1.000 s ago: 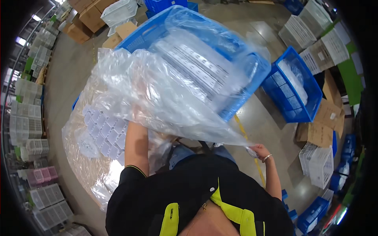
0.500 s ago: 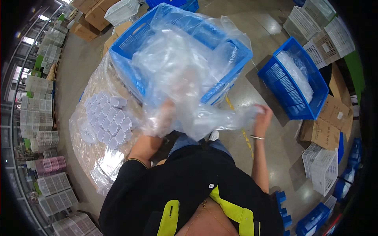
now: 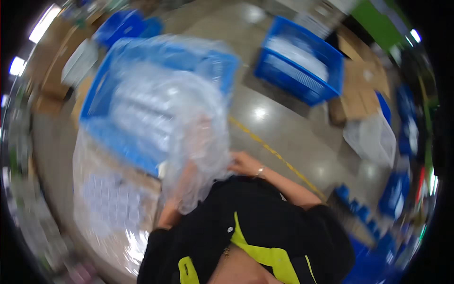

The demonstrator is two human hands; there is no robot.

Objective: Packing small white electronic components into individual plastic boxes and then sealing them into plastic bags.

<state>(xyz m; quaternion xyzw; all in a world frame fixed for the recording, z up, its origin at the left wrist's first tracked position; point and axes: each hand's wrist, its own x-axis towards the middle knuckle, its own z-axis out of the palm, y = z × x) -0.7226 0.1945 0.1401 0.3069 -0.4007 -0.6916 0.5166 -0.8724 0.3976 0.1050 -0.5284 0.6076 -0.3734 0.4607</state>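
Note:
The picture is blurred by motion. A large clear plastic bag is bunched up in front of my chest, over the near corner of a blue plastic crate. My left hand is up inside or behind the bag, seen dimly through the film, and appears to grip it. My right hand is closed on the bag's lower right edge, close to my chest. The crate holds clear plastic trays under the film.
A pile of clear trays wrapped in plastic lies at the lower left. A second blue crate with white contents stands on the floor at the upper right, cardboard boxes beside it. A yellow floor line runs diagonally.
The bag has been gathered in toward my chest and my right hand has come in from the right. The view has swung, so the crate now sits further left.

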